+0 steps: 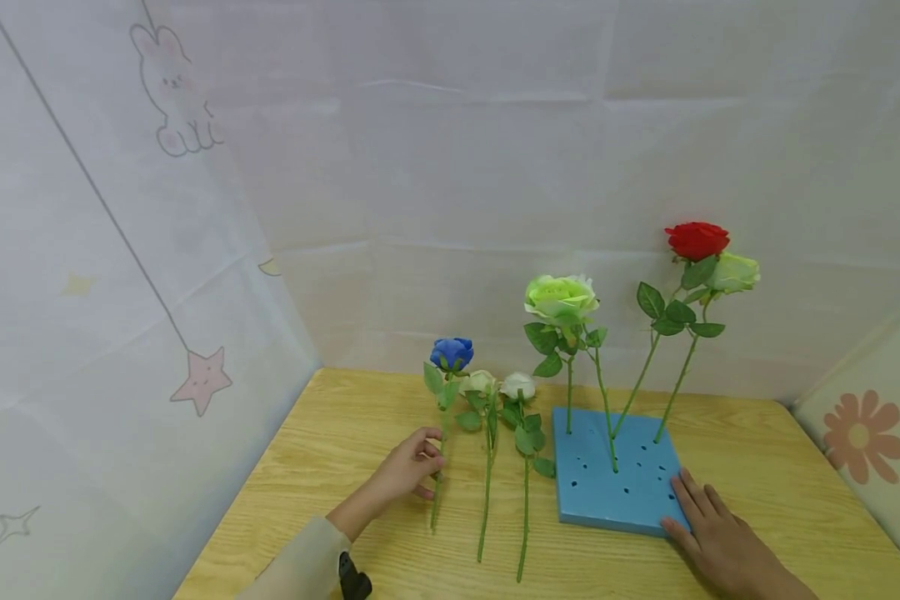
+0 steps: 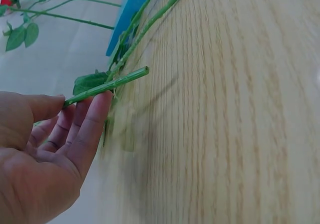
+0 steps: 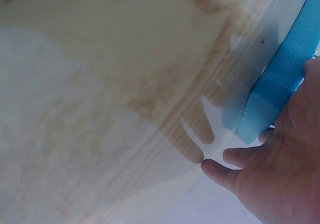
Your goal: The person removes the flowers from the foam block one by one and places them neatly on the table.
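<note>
My left hand (image 1: 408,465) pinches the green stem of a blue rose (image 1: 452,354) between thumb and fingers at the table's left side. In the left wrist view, the cut stem end (image 2: 132,76) sticks out past the fingertips, slightly above the wood. My right hand (image 1: 723,533) touches the near right corner of a blue foam block (image 1: 607,512) with its fingers extended. The right wrist view shows that hand (image 3: 280,169) against the block's side (image 3: 280,74). Standing in the block are a light green rose (image 1: 558,298), a red rose (image 1: 697,240) and a pale green rose (image 1: 735,273).
Between the left hand and the block, a cream rose (image 1: 480,382) and a white rose (image 1: 519,386) lie on the wooden table (image 1: 285,500). Several small holes dot the block's top. Pale printed cloth (image 1: 457,167) hangs behind and at both sides.
</note>
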### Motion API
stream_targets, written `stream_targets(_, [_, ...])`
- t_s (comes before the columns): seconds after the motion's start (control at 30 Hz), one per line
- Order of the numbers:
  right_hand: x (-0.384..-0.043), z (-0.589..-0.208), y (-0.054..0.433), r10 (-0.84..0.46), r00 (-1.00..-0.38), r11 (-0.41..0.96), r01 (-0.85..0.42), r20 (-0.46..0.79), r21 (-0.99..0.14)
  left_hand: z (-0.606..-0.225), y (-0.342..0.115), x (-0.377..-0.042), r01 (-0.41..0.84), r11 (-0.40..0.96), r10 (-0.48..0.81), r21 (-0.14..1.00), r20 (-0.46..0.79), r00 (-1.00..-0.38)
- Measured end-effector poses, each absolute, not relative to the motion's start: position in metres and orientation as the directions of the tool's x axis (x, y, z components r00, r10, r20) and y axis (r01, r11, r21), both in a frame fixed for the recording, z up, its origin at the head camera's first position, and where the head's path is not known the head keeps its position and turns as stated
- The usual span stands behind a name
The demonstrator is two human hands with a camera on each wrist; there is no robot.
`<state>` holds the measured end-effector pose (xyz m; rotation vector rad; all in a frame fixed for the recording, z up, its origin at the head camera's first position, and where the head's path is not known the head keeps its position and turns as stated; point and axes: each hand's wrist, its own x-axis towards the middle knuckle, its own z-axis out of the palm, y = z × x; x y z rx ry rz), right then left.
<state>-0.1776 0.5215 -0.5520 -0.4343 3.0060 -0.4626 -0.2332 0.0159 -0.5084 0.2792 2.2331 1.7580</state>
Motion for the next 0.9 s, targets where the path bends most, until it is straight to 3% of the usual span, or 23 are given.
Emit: stream_targets(0.9, [-0.178,-0.553,0.523,-0.281,-0.959,0.911,-0.260,-0.021,-0.320,-0.522,0.009,-0.254,-0.165,0.265,0.310,0.950,-0.246,-0.918])
